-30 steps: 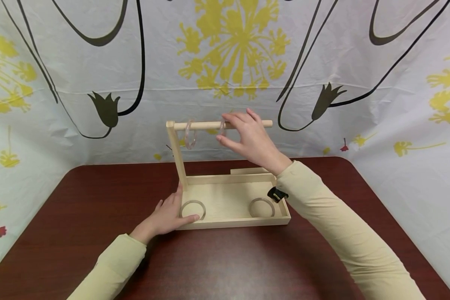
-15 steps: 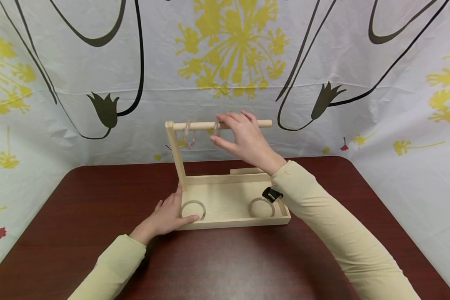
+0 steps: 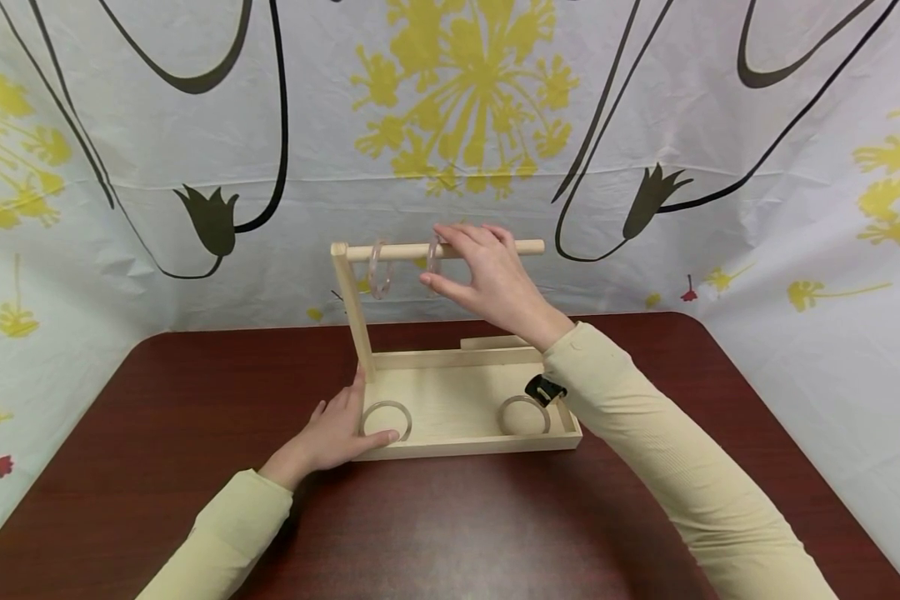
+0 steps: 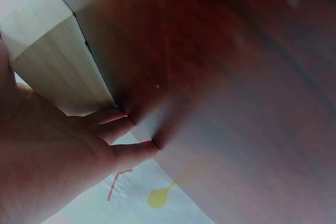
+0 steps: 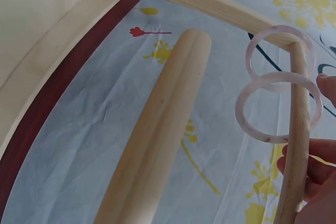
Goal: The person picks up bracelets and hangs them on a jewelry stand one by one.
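Note:
A pale wooden stand has a shallow tray, a post at its left end and a round bar across the top. Two translucent pinkish bangles hang on the bar: one bangle near the post, another bangle beside my right hand. The right thumb and fingers lie loosely either side of that second bangle, which the right wrist view shows around the bar. My left hand rests on the tray's front left corner, thumb over the rim, fingers straight along the outer side.
Inside the tray lie a bangle at the left and another bangle at the right. A flat wooden strip shows behind the tray. A thick wooden dowel crosses the right wrist view. A patterned sheet hangs behind the dark table.
My right hand has slid left along the bar, bringing the second bangle closer to the post. Over the last half second its fingertips lifted slightly. The left hand has stayed put.

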